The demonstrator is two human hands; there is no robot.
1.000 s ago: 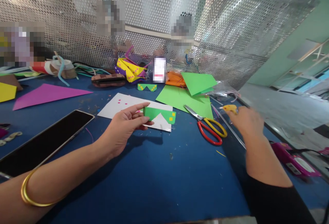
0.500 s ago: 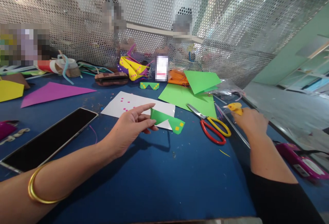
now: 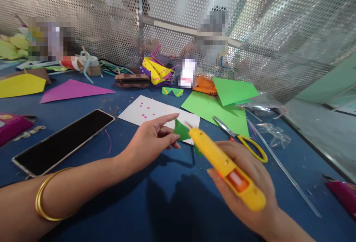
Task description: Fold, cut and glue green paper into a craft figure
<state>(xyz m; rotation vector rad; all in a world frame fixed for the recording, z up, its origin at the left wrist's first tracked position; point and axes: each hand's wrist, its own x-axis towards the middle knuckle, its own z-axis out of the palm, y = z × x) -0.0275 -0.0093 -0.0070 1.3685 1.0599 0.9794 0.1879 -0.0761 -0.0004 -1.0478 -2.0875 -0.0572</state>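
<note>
My left hand (image 3: 152,136) pinches the left end of a folded green paper piece (image 3: 182,131) above the blue table, thumb below and index finger stretched along the top. In my right hand (image 3: 250,182) is a yellow glue gun (image 3: 222,166), its grip wrapped by my fingers. The gun's nozzle points at the green paper and covers its right part; whether the tip touches it I cannot tell. Behind the paper lies a white sheet (image 3: 133,112) with several small pink squares. Scissors (image 3: 251,149) with yellow and red handles are partly hidden by my right hand.
A phone (image 3: 66,142) lies at left, near purple paper (image 3: 72,92) and yellow paper (image 3: 22,85). Green sheets (image 3: 236,90) rest at back right. A matching green cutout (image 3: 172,92) lies farther back. A clear glue stick (image 3: 289,175) runs along the right side.
My right hand has brought the yellow glue gun from the right side of the table to the green paper. The left hand keeps its pinch; the view has shifted slightly.
</note>
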